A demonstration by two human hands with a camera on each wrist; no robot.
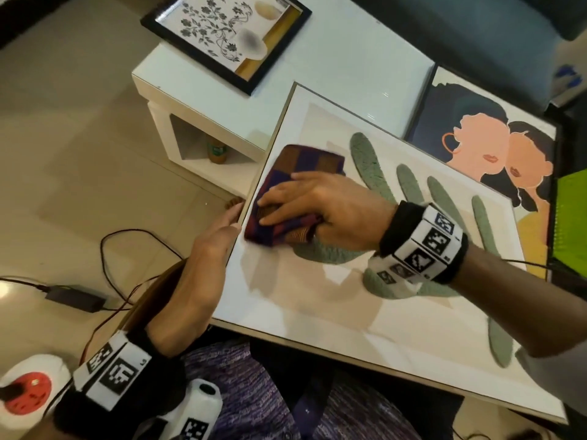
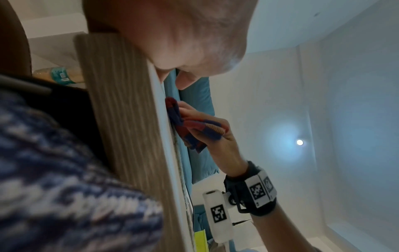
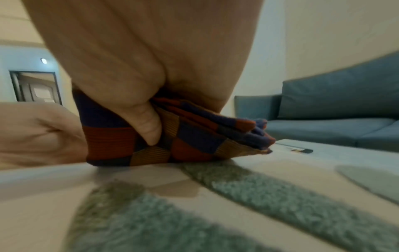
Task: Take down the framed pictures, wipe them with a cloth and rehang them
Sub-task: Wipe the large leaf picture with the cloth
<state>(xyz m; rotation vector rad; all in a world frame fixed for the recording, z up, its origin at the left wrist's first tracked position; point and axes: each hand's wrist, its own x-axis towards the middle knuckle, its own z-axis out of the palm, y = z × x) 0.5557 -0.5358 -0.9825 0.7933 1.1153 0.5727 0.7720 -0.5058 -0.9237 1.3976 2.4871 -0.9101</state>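
On our lap lies the cactus picture (image 1: pixel 365 300). Our left hand (image 1: pixel 203 265) grips its left edge, fingers curled around it. Our right hand (image 1: pixel 314 211) presses the folded checked cloth (image 1: pixel 286 182) on the glass, thumb tucked into its folds. Farther, two framed pictures (image 1: pixel 227 38) lie on the white table (image 1: pixel 346 68).

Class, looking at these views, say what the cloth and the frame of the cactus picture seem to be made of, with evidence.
Cloth: looks like a woven or ribbed-knit fabric, matte, checked in red, blue and ochre; it folds softly. Cactus picture frame: pale wood or wood-effect laminate, matte; grain lines run along its edge. Which one, I cannot tell.
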